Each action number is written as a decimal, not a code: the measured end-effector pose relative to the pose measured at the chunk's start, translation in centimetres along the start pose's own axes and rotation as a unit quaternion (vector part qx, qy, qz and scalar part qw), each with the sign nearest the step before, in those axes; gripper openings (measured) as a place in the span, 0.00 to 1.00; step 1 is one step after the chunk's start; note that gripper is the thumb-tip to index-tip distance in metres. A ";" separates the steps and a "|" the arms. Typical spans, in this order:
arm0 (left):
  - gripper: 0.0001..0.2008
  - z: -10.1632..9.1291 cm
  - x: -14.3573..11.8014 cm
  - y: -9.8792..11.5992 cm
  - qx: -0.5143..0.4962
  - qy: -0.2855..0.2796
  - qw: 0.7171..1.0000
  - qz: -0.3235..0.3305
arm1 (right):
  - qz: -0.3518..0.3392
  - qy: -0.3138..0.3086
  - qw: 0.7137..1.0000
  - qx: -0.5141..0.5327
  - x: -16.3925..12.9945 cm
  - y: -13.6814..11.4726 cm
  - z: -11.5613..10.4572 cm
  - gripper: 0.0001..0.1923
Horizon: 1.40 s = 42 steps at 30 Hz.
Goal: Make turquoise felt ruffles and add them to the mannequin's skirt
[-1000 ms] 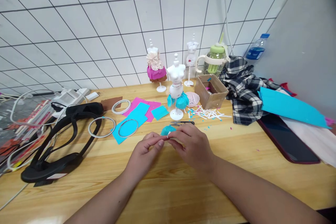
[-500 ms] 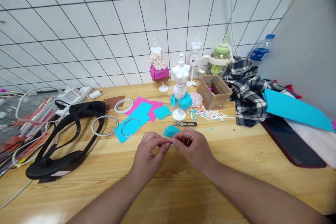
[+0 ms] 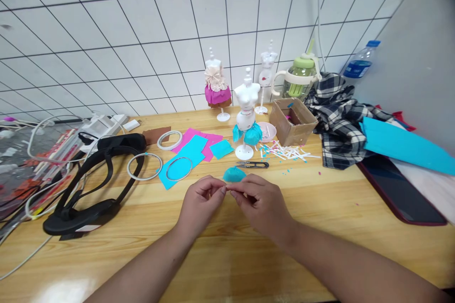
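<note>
The left hand (image 3: 199,202) and the right hand (image 3: 260,201) meet fingertip to fingertip low over the pale wooden table (image 3: 320,208), thumbs and forefingers pinched together on something too small to make out; whether each hand grips it separately cannot be told. Just beyond the fingertips, touching or nearly touching them, lies a small teal folded paper piece (image 3: 233,173). A little farther back rest the small black-handled thread snips (image 3: 253,164), lying flat with the blades pointing left.

Behind the snips stands a white miniature dress form on a round base (image 3: 246,118), wearing a teal ruffled paper skirt. To its left lie teal and pink paper sheets (image 3: 194,147), with a thin metal ring (image 3: 178,169) on the teal one and two more white rings nearby. To the right are scattered white paper strips (image 3: 286,152), a small pink dish (image 3: 267,131) and an open brown cardboard box (image 3: 293,121). Against the white tiled wall (image 3: 142,33) stands a second dress form in a pink and cream paper dress (image 3: 215,86). A black head strap (image 3: 92,184) lies far left, a checked black-and-white cloth (image 3: 337,120) far right.
</note>
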<state>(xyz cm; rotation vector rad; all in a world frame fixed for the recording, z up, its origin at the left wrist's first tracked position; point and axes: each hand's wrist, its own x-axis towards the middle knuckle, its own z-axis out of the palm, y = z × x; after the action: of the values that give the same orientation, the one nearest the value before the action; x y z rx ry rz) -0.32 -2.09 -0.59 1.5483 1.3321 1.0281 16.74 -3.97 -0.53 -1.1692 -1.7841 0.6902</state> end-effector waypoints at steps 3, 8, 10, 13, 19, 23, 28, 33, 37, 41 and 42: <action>0.08 0.0 0.4 -0.4 0.004 0.001 1.000 -0.016 | 0.007 -0.007 0.999 -0.033 0.1 0.2 -0.1 0.12; 0.09 0.0 0.4 -0.3 0.042 -0.003 0.999 -0.010 | 0.005 -0.017 0.999 -0.047 0.3 0.5 -0.1 0.11; 0.09 0.1 0.2 -0.2 0.080 -0.002 0.996 0.027 | 0.006 -0.008 0.999 -0.054 0.3 0.6 -0.1 0.09; 0.07 0.3 0.0 -0.1 0.157 0.020 0.981 0.115 | 0.002 0.005 0.997 -0.080 0.3 0.6 -0.1 0.07; 0.07 0.5 -0.1 -0.5 0.214 0.041 0.961 0.173 | -0.032 0.007 0.993 -0.116 0.1 0.8 0.0 0.07; 0.07 0.4 -0.1 -0.5 0.227 0.037 0.957 0.177 | -0.063 0.008 0.988 -0.139 0.0 1.0 0.0 0.08; 0.07 0.6 -0.1 -0.5 0.234 0.037 0.953 0.187 | -0.088 0.011 0.981 -0.174 0.1 1.0 0.1 0.07; 0.06 0.9 -0.1 -0.4 0.229 0.041 0.953 0.196 | -0.048 0.015 0.985 -0.163 0.3 0.8 0.2 0.06; 0.06 1.0 -0.1 -0.3 0.215 0.041 0.956 0.195 | 0.016 0.017 0.996 -0.083 0.6 1.2 0.4 0.04; 0.06 1.1 0.0 -0.2 0.197 0.039 0.962 0.186 | 0.085 0.021 0.996 0.013 1.0 1.7 0.6 0.03; 0.06 1.0 0.0 -0.2 0.190 0.037 0.963 0.187 | 0.102 0.017 0.994 0.047 1.1 1.7 0.6 0.03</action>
<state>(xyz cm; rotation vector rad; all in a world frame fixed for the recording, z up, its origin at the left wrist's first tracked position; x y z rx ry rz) 0.59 -2.16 -1.14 2.1299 1.3750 1.1100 16.76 -2.25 -1.78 -1.3037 -1.6002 0.8585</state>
